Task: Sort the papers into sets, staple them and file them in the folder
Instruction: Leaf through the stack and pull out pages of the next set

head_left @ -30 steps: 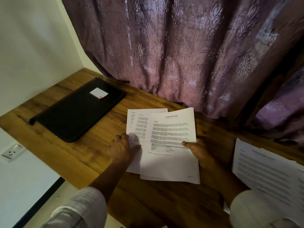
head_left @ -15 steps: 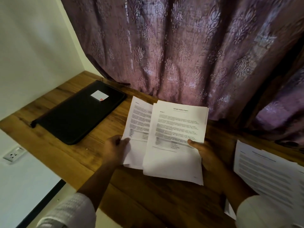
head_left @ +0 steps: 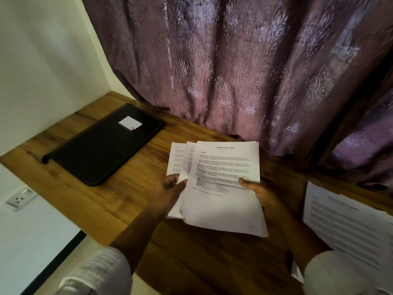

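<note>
Nearest the camera, two pale sleeves are seen: the left sleeve [head_left: 100, 271] at the bottom edge and the right sleeve [head_left: 331, 273] at the lower right. Both forearms are stretched forward over a wooden tabletop [head_left: 119, 201], brown with dark grain, whose front edge runs slantwise from the left toward the bottom of the view.

The papers [head_left: 223, 209] are held between the two hands over the middle of the tabletop, fanned so that the top edges of three printed sheets are shown side by side. The left hand [head_left: 168, 192] is placed at their left edge, its grip clamped on the rear sheets. The right hand [head_left: 262, 194] is placed at the right edge, its grip closed on the front sheet, with the thumb laid across the printed face. The front sheet is headed by a title; its text is too blurred to be read.

At the right, a stack [head_left: 348, 226] of further printed sheets is laid flat on the tabletop, apart from the held papers and partly covered by the right sleeve.

Farther back at the left, a black folder [head_left: 95, 150] is laid closed on the tabletop, well apart from the papers. A small white label [head_left: 130, 123] with a red mark is fixed near its far end.

Below the tabletop at the left, a white socket [head_left: 20, 198] is set. The left side is closed by a white wall [head_left: 42, 60], and the back is covered by a purple patterned curtain [head_left: 234, 71], whose hem is met by the tabletop's far edge.
</note>
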